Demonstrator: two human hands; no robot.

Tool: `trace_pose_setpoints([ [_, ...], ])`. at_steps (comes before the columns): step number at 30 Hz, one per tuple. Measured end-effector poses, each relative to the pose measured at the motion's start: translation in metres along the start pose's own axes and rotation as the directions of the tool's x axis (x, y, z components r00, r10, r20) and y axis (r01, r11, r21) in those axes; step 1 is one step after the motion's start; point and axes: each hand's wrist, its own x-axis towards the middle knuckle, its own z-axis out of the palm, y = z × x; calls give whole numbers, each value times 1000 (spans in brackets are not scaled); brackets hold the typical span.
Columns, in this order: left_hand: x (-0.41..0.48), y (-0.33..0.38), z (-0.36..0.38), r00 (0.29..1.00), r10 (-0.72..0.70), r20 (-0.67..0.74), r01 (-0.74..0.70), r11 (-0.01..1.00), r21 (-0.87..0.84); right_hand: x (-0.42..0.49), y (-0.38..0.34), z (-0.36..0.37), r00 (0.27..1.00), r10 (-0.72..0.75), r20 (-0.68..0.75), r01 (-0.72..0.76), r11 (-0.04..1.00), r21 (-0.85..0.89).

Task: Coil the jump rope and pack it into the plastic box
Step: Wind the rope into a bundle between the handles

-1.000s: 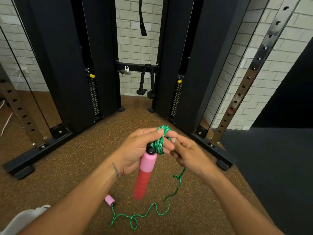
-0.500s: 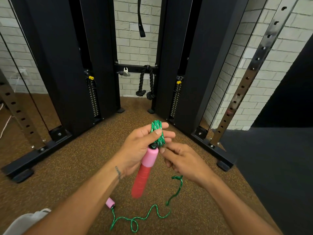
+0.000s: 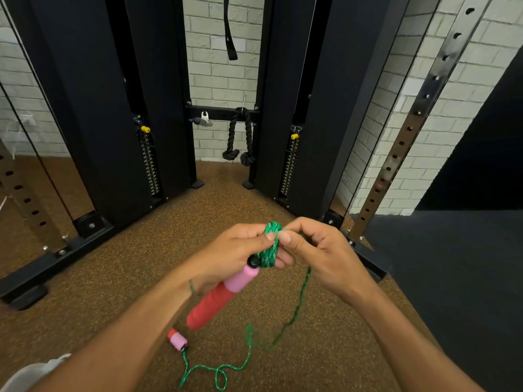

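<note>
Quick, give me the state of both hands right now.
Left hand: grips the green rope coil, handle hanging below.
Right hand: pinches the loose strand at the coil.

Rope (image 3: 270, 250) braided cord, green; handle (image 3: 215, 301) matt foam-like grip; floor (image 3: 141, 278) speckled rough rubber; upright (image 3: 407, 131) glossy metal.

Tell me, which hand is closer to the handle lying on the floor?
Left. The left hand sits above the floor handle; the right hand is farther to the right.
</note>
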Motion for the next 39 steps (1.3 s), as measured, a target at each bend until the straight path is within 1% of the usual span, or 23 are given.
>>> trace_pose_setpoints([
  [2,2,2,2,1000,-2,30,4,998,-62,4,2,-4,996,-21,-89,17,999,-44],
  [4,2,3,1,996,0,84,5,998,-60,7,5,-6,989,-15,-150,14,1000,-7],
  [7,1,1,-3,986,-6,164,2,1000,27,8,13,-5,984,24,-178,-18,999,37],
  [9,-2,2,-1,987,2,164,-3,1000,7,10,18,-7,980,55,-189,-45,997,55],
  [13,-6,7,4,988,67,139,-37,976,-213,13,19,-16,978,176,-114,-155,973,172],
  [15,-10,6,7,985,97,143,-52,955,-293,11,22,-15,972,223,-81,-208,966,155],
  [17,-14,5,11,981,113,159,-43,922,-386,10,24,-10,972,230,-52,-219,962,160],
  [19,-15,4,12,980,134,146,-48,874,-484,11,22,-2,970,241,-24,-230,946,228],
  [20,-14,3,11,979,151,134,-56,841,-538,12,20,1,966,259,-9,-245,924,294],
  [23,-10,5,3,978,194,71,-90,708,-700,13,15,6,957,281,71,-276,805,525],
  [24,-9,6,0,981,193,27,-114,681,-723,13,15,6,953,286,98,-291,777,558],
  [25,-9,8,-1,983,183,-23,-142,668,-731,12,16,6,946,300,120,-315,772,553],
  [28,-11,9,-6,981,145,-129,-194,676,-711,9,17,7,909,370,193,-417,789,451],
  [30,-11,9,-6,979,122,-166,-203,709,-676,7,15,11,885,376,273,-461,783,418],
  [32,-9,8,-7,971,103,-214,-216,755,-618,5,12,17,870,367,328,-474,805,356],
  [34,-8,8,-8,961,81,-264,-215,820,-530,2,7,23,876,340,343,-429,874,228],
  [36,-7,7,-8,958,66,-280,-184,888,-421,-3,4,27,899,296,324,-336,939,76],
  [37,-6,6,-7,957,65,-282,-167,920,-354,-6,3,27,911,271,312,-289,957,14],
  [39,-5,2,-4,958,69,-278,-131,969,-208,-9,1,27,931,220,293,-214,975,-55],
])
